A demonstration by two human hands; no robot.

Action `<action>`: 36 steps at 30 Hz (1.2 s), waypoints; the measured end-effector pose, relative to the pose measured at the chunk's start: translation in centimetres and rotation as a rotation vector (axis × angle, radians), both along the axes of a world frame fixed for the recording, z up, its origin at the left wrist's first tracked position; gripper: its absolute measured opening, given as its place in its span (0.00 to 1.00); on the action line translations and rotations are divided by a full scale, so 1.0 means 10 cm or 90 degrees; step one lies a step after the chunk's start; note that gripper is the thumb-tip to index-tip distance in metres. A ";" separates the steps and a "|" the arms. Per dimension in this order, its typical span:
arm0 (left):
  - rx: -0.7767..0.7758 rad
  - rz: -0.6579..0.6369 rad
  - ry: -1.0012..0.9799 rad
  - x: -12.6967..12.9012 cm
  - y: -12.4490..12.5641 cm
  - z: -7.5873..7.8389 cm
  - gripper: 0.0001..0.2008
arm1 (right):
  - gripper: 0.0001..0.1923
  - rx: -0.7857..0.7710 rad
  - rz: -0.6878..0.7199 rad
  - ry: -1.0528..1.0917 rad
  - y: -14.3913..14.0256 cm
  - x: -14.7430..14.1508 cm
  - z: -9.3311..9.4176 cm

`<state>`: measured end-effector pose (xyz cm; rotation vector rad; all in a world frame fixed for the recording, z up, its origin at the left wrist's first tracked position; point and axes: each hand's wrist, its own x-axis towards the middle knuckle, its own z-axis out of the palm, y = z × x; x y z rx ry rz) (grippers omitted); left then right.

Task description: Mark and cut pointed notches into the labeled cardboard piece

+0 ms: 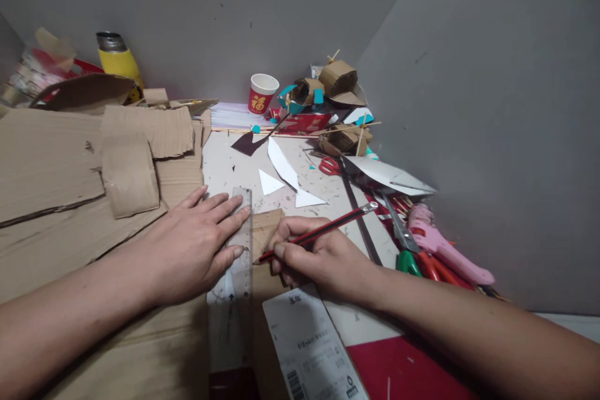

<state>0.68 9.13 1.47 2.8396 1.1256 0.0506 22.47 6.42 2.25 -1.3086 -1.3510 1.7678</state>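
Observation:
My left hand (201,244) lies flat with its fingers stretched over a clear ruler (244,325), pressing it down. The ruler runs lengthwise away from me along a strip of brown cardboard (267,337). In my right hand (319,256) is a red and black pencil (323,230), its tip touching the cardboard at the ruler's right edge. A white printed label (314,344) covers part of the cardboard nearer to me. The fingertips under my right hand are partly hidden.
Cardboard sheets (47,156) pile up on the left. Behind stand a yellow bottle (119,62) and a red paper cup (262,94). Paper scraps (281,165) lie ahead. On the right are red-handled scissors (329,166), a pink glue gun (445,247) and green-handled scissors (409,262), beside a grey wall.

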 end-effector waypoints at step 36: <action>0.010 0.000 -0.004 0.00 0.00 -0.01 0.29 | 0.12 0.170 -0.056 -0.005 0.26 0.06 -0.16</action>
